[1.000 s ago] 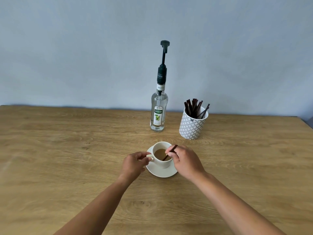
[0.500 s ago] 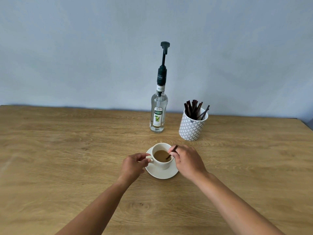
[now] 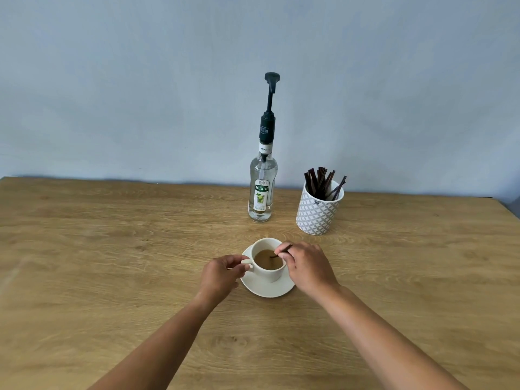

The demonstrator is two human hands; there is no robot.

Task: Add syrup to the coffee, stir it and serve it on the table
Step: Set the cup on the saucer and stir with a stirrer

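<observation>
Fingers (image 3: 281, 252) pinching stirrer (image 3: 284, 249) — cup (image 3: 268, 273) steadied

One white ceramic cup (image 3: 268, 266) holding light-brown coffee. One white round saucer (image 3: 267, 288). One clear glass syrup bottle (image 3: 263, 192) with dark green pump top. One white cylindrical holder with grey diamond pattern (image 3: 318, 212). One dark brown stir stick (image 3: 282, 251) dipped in cup. Bundle of same dark sticks (image 3: 320, 182) in holder, overlapping, exact number unclear. Two bare hands: left hand (image 3: 222, 274), right hand (image 3: 306, 266). One wooden table (image 3: 112, 263).
</observation>
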